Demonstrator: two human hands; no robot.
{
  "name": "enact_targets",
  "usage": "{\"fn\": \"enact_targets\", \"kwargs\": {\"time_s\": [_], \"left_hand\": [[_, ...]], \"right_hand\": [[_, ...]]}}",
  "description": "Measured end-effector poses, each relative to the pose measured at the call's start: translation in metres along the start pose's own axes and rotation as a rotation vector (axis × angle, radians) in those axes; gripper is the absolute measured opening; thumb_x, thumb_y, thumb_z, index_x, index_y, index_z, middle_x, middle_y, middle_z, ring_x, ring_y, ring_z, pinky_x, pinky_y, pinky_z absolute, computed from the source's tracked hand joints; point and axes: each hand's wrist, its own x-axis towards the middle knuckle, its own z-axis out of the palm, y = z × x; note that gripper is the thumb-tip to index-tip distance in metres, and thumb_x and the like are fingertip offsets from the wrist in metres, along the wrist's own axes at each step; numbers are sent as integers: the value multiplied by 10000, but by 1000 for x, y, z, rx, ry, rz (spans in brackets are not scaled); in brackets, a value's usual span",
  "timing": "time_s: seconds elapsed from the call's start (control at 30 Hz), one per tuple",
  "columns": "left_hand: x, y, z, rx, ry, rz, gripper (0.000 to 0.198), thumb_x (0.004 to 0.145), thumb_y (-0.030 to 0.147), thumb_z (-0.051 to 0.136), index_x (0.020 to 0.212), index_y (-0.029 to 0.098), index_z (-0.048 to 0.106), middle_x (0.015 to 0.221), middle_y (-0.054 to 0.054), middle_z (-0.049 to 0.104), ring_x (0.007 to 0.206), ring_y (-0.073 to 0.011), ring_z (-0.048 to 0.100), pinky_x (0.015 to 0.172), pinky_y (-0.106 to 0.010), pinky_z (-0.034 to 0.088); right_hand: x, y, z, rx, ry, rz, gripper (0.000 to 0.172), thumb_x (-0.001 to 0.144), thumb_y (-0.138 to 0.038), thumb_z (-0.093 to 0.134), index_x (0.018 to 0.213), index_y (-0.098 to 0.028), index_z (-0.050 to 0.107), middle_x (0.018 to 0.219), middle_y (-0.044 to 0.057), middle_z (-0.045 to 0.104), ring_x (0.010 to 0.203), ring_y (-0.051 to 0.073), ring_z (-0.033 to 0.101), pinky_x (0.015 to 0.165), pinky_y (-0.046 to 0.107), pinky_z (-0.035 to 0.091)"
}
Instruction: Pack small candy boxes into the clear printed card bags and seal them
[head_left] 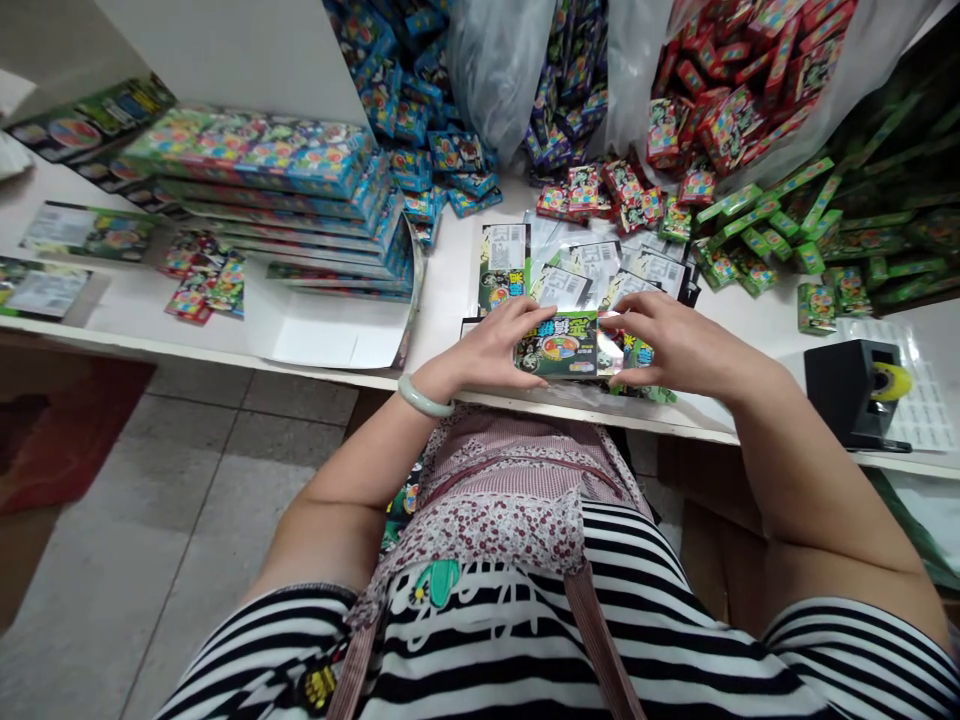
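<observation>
My left hand (496, 345) grips the left end of a dark green printed packet (556, 348), thumb along the near edge and fingers along the far edge. It carries yellow-green lettering and a colourful round picture. At its other end, my right hand (671, 342) curls thumb and fingers around a shiny, see-through part. Whether the packet is a flat card or a thin box is hard to tell. Beneath and behind it lie several labelled cards (592, 262) with white barcode panels, overlapping clear plastic. Another such card (504, 262) lies beyond my left hand.
A stack of colourful flat boxes (255, 155) and an open white tray (322, 325) stand left. Piles of small blue (457, 152), red (739, 120) and green boxes (780, 225) line the back. A black tape dispenser (840, 390) sits right, near the table's front edge (720, 428).
</observation>
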Motion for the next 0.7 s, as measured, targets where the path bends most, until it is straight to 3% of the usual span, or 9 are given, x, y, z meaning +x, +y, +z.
{"fn": "enact_targets", "kwargs": {"time_s": [0.13, 0.23, 0.3, 0.43, 0.57, 0.7], "left_hand": [[1, -2, 5, 7, 75, -21, 1014, 690, 605, 802, 1521, 224, 364, 1342, -155, 483, 1248, -358, 493, 1077, -577, 445], [-1, -6, 6, 46, 161, -57, 1025, 680, 587, 813, 1517, 198, 365, 1320, -161, 488, 1241, -361, 496, 1070, -574, 451], [-2, -9, 6, 72, 196, -73, 1019, 681, 576, 814, 1511, 188, 370, 1307, -162, 489, 1234, -361, 500, 1065, -575, 457], [-4, -13, 4, 74, 214, -76, 1002, 702, 583, 799, 1513, 194, 357, 1310, -163, 482, 1228, -353, 509, 1049, -570, 479], [-5, -16, 4, 80, 233, -86, 1038, 688, 560, 814, 1535, 220, 321, 1297, -153, 489, 1223, -357, 510, 1042, -583, 484], [-6, -19, 2, 82, 236, -81, 1042, 694, 583, 806, 1539, 226, 313, 1317, -157, 486, 1236, -361, 506, 1054, -583, 477]], "right_hand": [[1, -3, 12, 154, 187, 2, 706, 771, -520, 789, 1370, -233, 550, 1391, 149, 543, 1314, 345, 515, 1072, 542, 478], [2, -6, 23, 196, 334, 44, 532, 890, -463, 675, 1352, -236, 540, 1278, 140, 638, 1255, 319, 575, 1068, 561, 468], [4, -5, 30, 195, 346, 72, 402, 949, -396, 590, 1325, -258, 556, 1213, 109, 701, 1313, 334, 548, 1126, 641, 369], [12, 2, 38, 255, 372, 140, 385, 984, -372, 509, 1357, -285, 534, 1195, 64, 746, 1450, 335, 423, 1171, 731, 186], [23, 6, 39, 209, 377, 138, 390, 973, -372, 513, 1351, -280, 549, 1210, 68, 744, 1380, 325, 505, 1180, 712, 171], [32, 1, 38, 156, 448, 124, 403, 969, -355, 507, 1362, -268, 542, 1186, 87, 743, 1250, 312, 581, 1118, 632, 332]]}}
